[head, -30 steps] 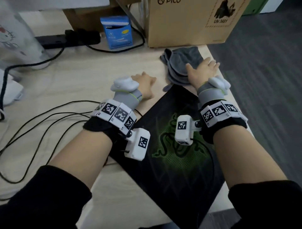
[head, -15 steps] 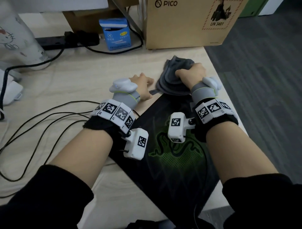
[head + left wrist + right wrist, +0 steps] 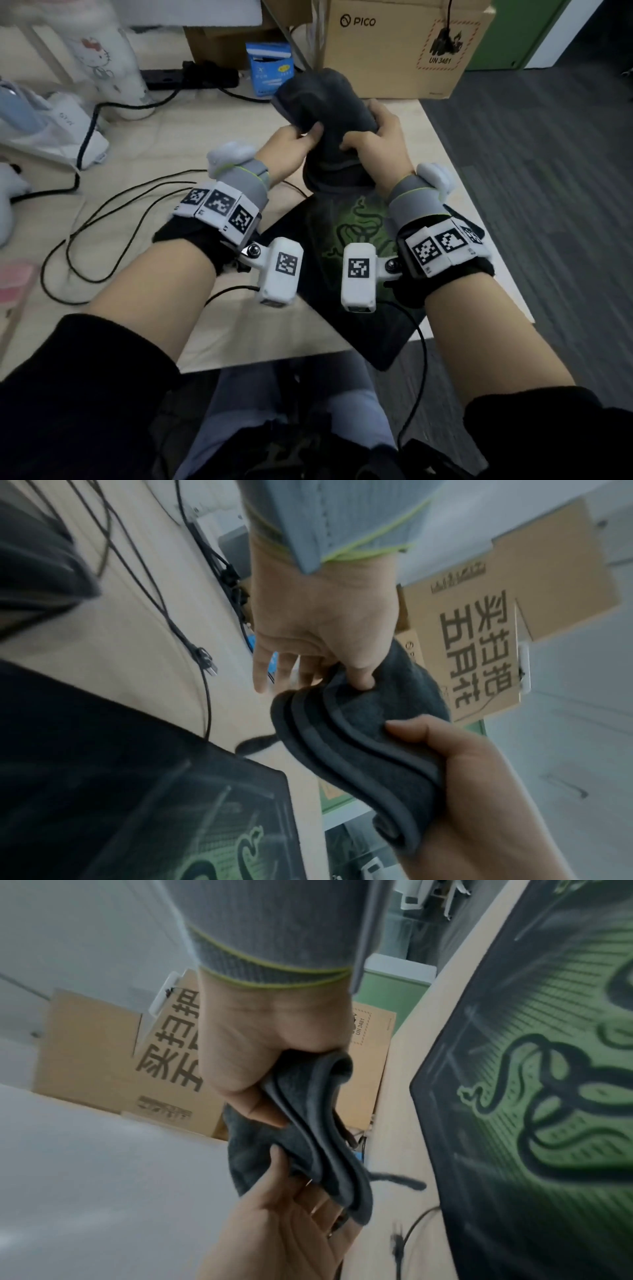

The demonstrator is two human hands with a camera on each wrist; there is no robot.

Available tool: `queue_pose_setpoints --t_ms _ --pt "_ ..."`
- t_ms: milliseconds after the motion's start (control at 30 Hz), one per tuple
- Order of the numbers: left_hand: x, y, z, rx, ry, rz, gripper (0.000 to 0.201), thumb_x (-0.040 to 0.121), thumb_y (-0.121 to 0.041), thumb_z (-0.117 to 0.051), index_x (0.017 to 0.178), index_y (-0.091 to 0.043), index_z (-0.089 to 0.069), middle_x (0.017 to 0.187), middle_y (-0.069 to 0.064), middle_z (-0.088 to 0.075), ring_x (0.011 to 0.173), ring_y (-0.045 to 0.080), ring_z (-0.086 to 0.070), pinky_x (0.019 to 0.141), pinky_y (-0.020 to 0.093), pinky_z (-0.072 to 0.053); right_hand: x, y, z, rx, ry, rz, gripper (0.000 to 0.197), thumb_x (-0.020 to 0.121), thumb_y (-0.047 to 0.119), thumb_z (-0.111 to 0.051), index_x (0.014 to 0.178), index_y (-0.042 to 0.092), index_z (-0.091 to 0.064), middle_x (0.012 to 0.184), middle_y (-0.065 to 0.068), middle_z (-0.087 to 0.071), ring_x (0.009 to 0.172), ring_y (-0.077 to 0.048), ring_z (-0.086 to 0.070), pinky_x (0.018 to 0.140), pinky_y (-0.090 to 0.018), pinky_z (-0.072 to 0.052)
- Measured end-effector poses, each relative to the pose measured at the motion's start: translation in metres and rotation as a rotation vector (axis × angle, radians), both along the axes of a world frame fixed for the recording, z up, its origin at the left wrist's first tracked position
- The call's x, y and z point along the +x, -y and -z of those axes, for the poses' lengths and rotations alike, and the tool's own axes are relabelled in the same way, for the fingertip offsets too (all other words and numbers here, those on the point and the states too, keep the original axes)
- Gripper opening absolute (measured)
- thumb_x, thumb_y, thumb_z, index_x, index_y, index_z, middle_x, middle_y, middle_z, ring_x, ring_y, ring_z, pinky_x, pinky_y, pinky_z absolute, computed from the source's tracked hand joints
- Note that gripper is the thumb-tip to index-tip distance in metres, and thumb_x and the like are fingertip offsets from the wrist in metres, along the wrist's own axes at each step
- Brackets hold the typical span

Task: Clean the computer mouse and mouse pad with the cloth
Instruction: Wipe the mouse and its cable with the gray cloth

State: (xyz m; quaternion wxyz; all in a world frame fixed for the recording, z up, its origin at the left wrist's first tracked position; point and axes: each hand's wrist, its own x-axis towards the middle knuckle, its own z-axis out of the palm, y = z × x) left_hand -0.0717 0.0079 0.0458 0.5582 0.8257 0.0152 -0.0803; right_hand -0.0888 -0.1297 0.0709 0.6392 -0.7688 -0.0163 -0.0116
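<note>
Head view: the grey cloth (image 3: 325, 116) is being held up in the air above the far end of the mouse pad (image 3: 356, 274), lifted clear of the desk (image 3: 137, 212). It is being gripped by both hands: the right hand (image 3: 380, 144) is clamped round its right side with curled fingers, and the left hand (image 3: 291, 147) is pinching its left edge between thumb and fingers. The black pad with its green snake print is lying at 6 o'clock of the cloth, its near corner hanging past the desk edge.

At 12 o'clock of the cloth a cardboard box (image 3: 394, 48) is standing, with a small blue carton (image 3: 270, 72) at 11 o'clock. Black cables (image 3: 102, 233) are trailing across the desk at 9 o'clock, and a power strip (image 3: 191, 78) is lying beyond them. The desk's right edge is running close beside the right wrist, with dark floor (image 3: 548, 171) at 3 o'clock.

Only in the left wrist view are the cloth's folded, layered edges (image 3: 342, 745) being shown, with the left thumb (image 3: 359, 674) pressed into them and the other fingers spread. In the right wrist view the right hand (image 3: 260, 1053) is seen closed on the cloth (image 3: 318, 1123). No computer mouse is being shown clearly in any view.
</note>
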Motion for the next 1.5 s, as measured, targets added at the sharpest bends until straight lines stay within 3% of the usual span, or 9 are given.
queue_pose_setpoints --t_ms 133,367,533,733,900,967,1233,1333,1500 --pt "-0.039 -0.017 -0.009 -0.279 0.151 -0.131 0.032 0.096 -0.014 -0.051 0.125 0.002 -0.053 0.117 0.010 -0.062 0.096 0.012 -0.062 0.075 0.017 -0.051 -0.038 -0.007 -0.002 0.199 -0.119 -0.074 0.027 0.064 0.005 -0.070 0.088 0.010 -0.058 0.089 -0.015 -0.064 0.087 -0.028 -0.063 0.080 -0.043 -0.055" --pt "-0.091 -0.032 -0.009 -0.220 0.199 -0.095 0.029 0.092 -0.012 -0.059 0.119 0.000 -0.059 0.113 0.012 -0.065 0.094 0.016 -0.065 0.090 0.025 -0.053 -0.075 -0.023 0.012 0.326 -0.371 -0.163 0.040 0.080 0.032 -0.068 0.108 0.004 -0.068 0.102 -0.014 -0.074 0.093 -0.027 -0.071 0.085 -0.037 -0.057" --pt "-0.113 -0.068 0.007 0.113 0.258 -0.241 0.032 0.087 -0.023 -0.064 0.116 -0.009 -0.061 0.109 0.006 -0.063 0.089 0.017 -0.059 0.085 0.029 -0.049 -0.092 -0.049 0.019 0.154 -0.145 0.058 0.009 0.078 0.021 -0.069 0.082 0.015 -0.066 0.089 -0.012 -0.071 0.088 -0.029 -0.069 0.084 -0.042 -0.058" --pt "-0.122 -0.114 0.036 0.198 0.017 -0.344 0.052 0.078 0.000 -0.064 0.128 -0.007 -0.053 0.126 0.007 -0.058 0.114 0.023 -0.058 0.095 0.031 -0.045 -0.081 -0.062 0.030 -0.303 -0.058 0.178 0.039 0.080 0.031 -0.064 0.112 0.008 -0.059 0.109 -0.009 -0.064 0.097 -0.026 -0.059 0.072 -0.028 -0.041" --pt "-0.129 -0.124 0.051 0.357 -0.168 -0.027 0.090 0.034 -0.035 -0.088 0.113 -0.030 -0.045 0.118 -0.003 -0.056 0.111 0.019 -0.053 0.100 0.036 -0.043 -0.076 -0.084 0.048 -0.425 -0.205 -0.071 0.036 0.083 0.043 -0.063 0.064 0.018 -0.044 0.075 -0.002 -0.052 0.082 -0.022 -0.052 0.069 -0.029 -0.038" --pt "-0.125 -0.125 0.059 0.480 -0.156 -0.003 0.121 0.021 -0.055 -0.084 0.129 -0.026 -0.037 0.130 0.001 -0.052 0.125 0.024 -0.045 0.106 0.043 -0.039 -0.074 -0.095 0.055 -0.412 -0.212 -0.127 0.045 0.082 0.041 -0.066 0.056 0.020 -0.035 0.068 -0.001 -0.046 0.076 -0.019 -0.049 0.068 -0.029 -0.036" --pt "-0.124 -0.116 0.047 0.630 -0.069 0.012 0.117 0.035 -0.052 -0.084 0.135 -0.018 -0.033 0.128 0.006 -0.051 0.126 0.030 -0.039 0.104 0.041 -0.040 -0.066 -0.112 0.067 -0.414 -0.084 -0.252 0.033 0.087 0.034 -0.060 0.061 0.022 -0.045 0.067 0.003 -0.049 0.070 -0.013 -0.048 0.065 -0.025 -0.036" --pt "-0.120 -0.116 0.049 0.637 -0.054 0.047 0.108 0.025 -0.064 -0.065 0.123 -0.025 -0.042 0.118 0.003 -0.056 0.117 0.031 -0.048 0.096 0.042 -0.045 -0.066 -0.122 0.073 -0.398 -0.101 -0.367 0.010 0.092 0.029 -0.054 0.085 0.023 -0.051 0.095 -0.001 -0.057 0.096 -0.016 -0.051 0.089 -0.028 -0.040" --pt "-0.121 -0.120 0.055 0.588 -0.064 -0.008 0.096 0.030 -0.063 -0.073 0.115 -0.032 -0.042 0.110 -0.006 -0.057 0.112 0.025 -0.051 0.093 0.042 -0.048 -0.060 -0.137 0.077 -0.492 -0.182 -0.468 0.062 0.094 0.028 -0.048 0.145 0.009 -0.018 0.146 -0.014 -0.042 0.135 -0.029 -0.040 0.115 -0.040 -0.029"
